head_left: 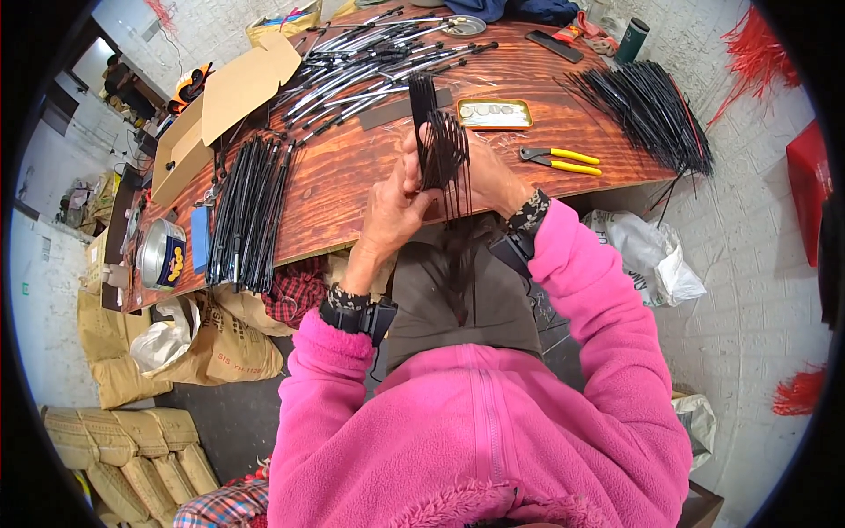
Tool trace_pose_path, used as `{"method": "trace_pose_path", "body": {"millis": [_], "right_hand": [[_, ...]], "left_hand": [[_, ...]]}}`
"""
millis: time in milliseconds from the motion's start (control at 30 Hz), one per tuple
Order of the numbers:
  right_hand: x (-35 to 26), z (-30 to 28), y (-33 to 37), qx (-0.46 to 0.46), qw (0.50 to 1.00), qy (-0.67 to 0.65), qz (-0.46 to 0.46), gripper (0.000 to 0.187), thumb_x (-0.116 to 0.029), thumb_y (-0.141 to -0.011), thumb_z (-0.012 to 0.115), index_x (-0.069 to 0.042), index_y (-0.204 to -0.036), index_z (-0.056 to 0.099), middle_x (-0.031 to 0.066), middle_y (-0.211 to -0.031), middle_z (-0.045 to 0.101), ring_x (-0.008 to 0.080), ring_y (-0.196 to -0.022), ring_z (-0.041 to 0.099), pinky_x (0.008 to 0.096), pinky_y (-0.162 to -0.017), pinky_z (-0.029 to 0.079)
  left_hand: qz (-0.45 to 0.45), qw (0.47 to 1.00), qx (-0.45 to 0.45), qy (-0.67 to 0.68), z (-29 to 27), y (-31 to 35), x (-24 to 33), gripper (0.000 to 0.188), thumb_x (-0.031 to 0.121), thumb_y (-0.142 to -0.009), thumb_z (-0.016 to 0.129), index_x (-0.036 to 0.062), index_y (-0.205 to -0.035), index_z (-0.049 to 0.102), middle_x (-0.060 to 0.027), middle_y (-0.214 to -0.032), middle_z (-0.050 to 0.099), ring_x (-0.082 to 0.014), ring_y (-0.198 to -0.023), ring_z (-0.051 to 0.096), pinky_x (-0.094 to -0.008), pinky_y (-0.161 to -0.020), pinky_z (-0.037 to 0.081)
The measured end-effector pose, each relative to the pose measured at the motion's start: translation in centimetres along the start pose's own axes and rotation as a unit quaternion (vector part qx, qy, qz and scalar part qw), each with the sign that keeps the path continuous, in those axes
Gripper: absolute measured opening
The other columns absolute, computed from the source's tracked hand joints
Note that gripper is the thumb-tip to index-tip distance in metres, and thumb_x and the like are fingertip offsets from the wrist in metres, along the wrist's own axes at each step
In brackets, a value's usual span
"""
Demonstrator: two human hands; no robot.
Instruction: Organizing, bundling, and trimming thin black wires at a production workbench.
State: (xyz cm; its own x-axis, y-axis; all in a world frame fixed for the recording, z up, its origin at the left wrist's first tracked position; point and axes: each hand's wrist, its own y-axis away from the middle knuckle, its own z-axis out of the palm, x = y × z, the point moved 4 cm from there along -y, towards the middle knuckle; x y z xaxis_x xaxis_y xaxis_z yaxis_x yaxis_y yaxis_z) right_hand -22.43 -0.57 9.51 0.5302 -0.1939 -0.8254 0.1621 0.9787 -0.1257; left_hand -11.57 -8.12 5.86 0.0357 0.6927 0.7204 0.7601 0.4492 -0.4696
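Note:
A bundle of thin black strips (443,150) stands upright over the table's near edge, with loose strands hanging down toward my lap. My left hand (393,209) is closed on its left side, the thumb across the lower part. From the right, my right hand (493,174) reaches behind the bundle and holds it too; most of its fingers are hidden by the strips. Similar thin black strands lie in a large pile (647,110) at the table's right end. Pliers with yellow handles (563,161) lie right of my hands, below a shallow yellow-rimmed tin (495,113) with round pieces in it.
Silver-and-black rods (370,66) are heaped at the back of the wooden table (330,189). Black rods (251,211) lie at the left, near an open cardboard box (180,158) and a round tin (163,253). A dark green flask (632,41) stands back right. Sacks (224,348) sit below left.

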Motion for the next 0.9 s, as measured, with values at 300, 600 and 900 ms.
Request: {"method": "trace_pose_path", "body": {"millis": [300, 600, 900], "right_hand": [[0.3, -1.3, 1.0, -0.015, 0.999, -0.036, 0.002, 0.032, -0.032, -0.102, 0.047, -0.002, -0.11, 0.055, 0.0068, -0.079, 0.06, 0.0131, -0.068, 0.059, 0.0254, -0.058, 0.05], [1.2, -2.3, 4.1, 0.024, 0.995, 0.074, 0.065, 0.031, -0.03, -0.103, 0.044, -0.002, -0.105, 0.058, 0.0057, -0.074, 0.06, 0.011, -0.057, 0.057, 0.0234, -0.053, 0.047], [2.0, -1.9, 5.0, 0.046, 0.975, 0.2, 0.084, 0.035, -0.034, -0.103, 0.047, -0.001, -0.105, 0.058, 0.0059, -0.076, 0.062, 0.0109, -0.058, 0.058, 0.024, -0.054, 0.048]], "left_hand": [[-0.059, 0.998, -0.01, -0.012, 1.6, 1.4, 3.3, 0.051, 0.004, -0.078, 0.073, 0.003, -0.123, 0.047, -0.0116, -0.085, 0.068, -0.0327, -0.079, 0.069, -0.0375, -0.066, 0.054], [-0.164, 0.9, -0.03, 0.404, -1.1, 0.3, 0.5, 0.043, 0.01, -0.092, 0.065, 0.0017, -0.132, 0.051, -0.0079, -0.105, 0.069, -0.0171, -0.092, 0.067, -0.0305, -0.08, 0.056], [-0.143, 0.89, 0.124, 0.415, -2.3, -0.2, 0.3, 0.027, 0.018, -0.095, 0.065, -0.0008, -0.114, 0.061, -0.0113, -0.101, 0.07, -0.0125, -0.085, 0.067, -0.0246, -0.075, 0.055]]}}
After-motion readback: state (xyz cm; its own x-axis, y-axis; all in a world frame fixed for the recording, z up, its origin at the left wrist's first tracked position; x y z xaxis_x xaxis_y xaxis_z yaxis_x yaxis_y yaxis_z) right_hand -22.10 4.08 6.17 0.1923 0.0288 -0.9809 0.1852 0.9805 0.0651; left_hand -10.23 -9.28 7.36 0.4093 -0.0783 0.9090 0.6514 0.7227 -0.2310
